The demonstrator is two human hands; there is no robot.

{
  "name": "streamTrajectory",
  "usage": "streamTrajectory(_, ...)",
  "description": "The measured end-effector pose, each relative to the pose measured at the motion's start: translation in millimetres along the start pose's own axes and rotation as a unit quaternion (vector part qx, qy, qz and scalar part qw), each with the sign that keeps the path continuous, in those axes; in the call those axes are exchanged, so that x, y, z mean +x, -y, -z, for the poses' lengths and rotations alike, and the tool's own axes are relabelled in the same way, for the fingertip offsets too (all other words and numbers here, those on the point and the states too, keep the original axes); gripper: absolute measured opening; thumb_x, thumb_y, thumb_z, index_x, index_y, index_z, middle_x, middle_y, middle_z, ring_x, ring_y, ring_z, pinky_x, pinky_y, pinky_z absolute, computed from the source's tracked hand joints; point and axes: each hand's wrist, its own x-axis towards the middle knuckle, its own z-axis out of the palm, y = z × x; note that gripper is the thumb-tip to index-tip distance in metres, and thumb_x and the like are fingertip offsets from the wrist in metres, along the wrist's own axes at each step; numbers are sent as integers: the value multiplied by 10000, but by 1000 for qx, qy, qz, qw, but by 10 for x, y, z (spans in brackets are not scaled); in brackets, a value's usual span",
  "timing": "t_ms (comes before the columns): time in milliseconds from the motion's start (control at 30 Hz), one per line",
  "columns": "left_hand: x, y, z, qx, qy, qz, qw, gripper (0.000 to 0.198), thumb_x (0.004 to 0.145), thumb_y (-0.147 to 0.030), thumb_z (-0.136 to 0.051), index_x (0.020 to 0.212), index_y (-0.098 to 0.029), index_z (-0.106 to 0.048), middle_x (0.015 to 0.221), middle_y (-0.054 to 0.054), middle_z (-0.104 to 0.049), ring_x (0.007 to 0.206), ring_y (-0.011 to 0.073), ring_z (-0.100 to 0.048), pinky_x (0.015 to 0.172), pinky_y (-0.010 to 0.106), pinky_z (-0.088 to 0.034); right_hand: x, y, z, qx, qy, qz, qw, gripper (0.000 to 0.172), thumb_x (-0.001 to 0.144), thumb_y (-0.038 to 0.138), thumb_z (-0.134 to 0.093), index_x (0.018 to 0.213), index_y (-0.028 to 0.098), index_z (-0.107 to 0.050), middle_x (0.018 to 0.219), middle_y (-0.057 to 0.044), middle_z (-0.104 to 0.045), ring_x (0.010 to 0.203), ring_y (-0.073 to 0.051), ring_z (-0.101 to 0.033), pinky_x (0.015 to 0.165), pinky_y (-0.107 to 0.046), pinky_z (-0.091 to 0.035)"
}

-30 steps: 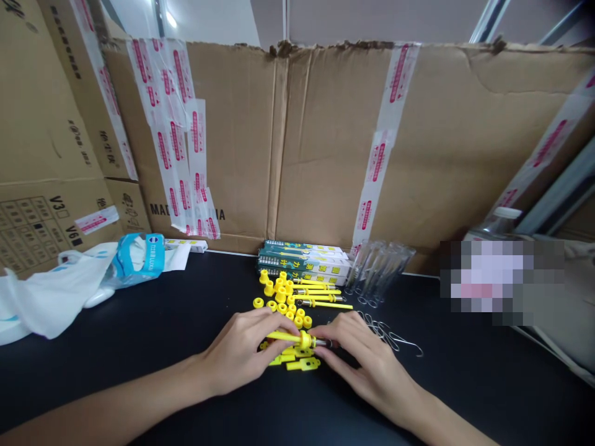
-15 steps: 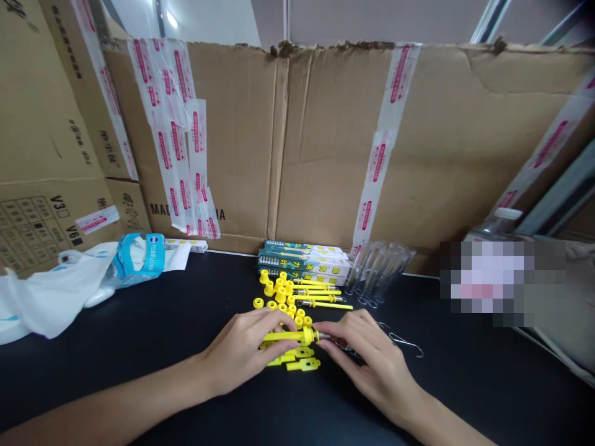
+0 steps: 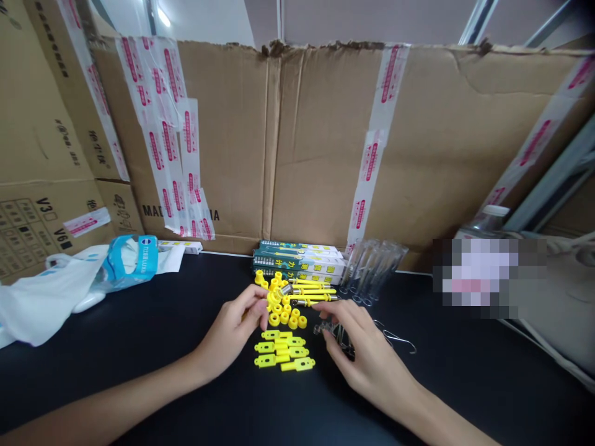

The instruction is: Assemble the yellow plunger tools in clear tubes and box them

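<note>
My left hand (image 3: 242, 325) is closed in a pinch on a yellow spring scale rod. Its yellow collar (image 3: 273, 299) and metal end (image 3: 286, 289) stick out past the fingertips; the fingers hide the rest. Over a small pile of metal springs (image 3: 341, 337), my right hand (image 3: 362, 347) has its thumb and forefinger apart, with nothing visible between them. Several yellow rings (image 3: 294, 322) lie between the hands. Nearer me are several flat yellow tabs with stems (image 3: 298, 364). Behind the rings lie yellow rods with metal ends (image 3: 313, 291).
Green and white printed boxes (image 3: 297, 266) are stacked by the cardboard wall (image 3: 320, 136). Clear tubes (image 3: 372, 272) stand beside them. Metal hooks (image 3: 402, 341) lie right of my right hand. A blue tissue pack (image 3: 134, 257) is at the left on the black table (image 3: 223, 409).
My left hand has moved left and up, turning the rod away from me. My right hand has come off its metal end, its fingers spreading over the springs. The view has shifted slightly.
</note>
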Motion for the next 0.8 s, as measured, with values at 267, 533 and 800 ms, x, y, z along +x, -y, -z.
streamTrajectory(267, 30, 77, -1, -167, -52, 58, 983, 342, 939, -485, -556, 1113, -199, -483, 749, -21, -546, 512, 80, -347, 352, 130, -291, 140, -260, 405, -123, 39, 20, 991, 458, 671, 34, -459, 1092, 188, -556, 1010, -100, -646, 927, -278, -611, 781, -427, -517)
streamTrajectory(533, 18, 82, -19, -183, -56, 22, 981, 334, 955, -451, -560, 1150, -191, -487, 815, 10, -552, 585, 105, -439, 396, 167, -414, -104, -785, 818, -116, 225, -175, 951, 210, 715, 107, -574, 850, 250, -650, 784, -5, -689, 646, -171, -634, 570, -279, -433)
streamTrajectory(800, 14, 121, -26, -153, -47, 9, 987, 288, 988, -409, -512, 1177, -194, -481, 828, 8, -572, 599, 115, -471, 491, 229, -419, -214, -1003, 694, -120, 280, -279, 911, 225, 661, 48, -541, 752, 203, -677, 574, 23, -644, 439, -126, -564, 437, -223, -356)
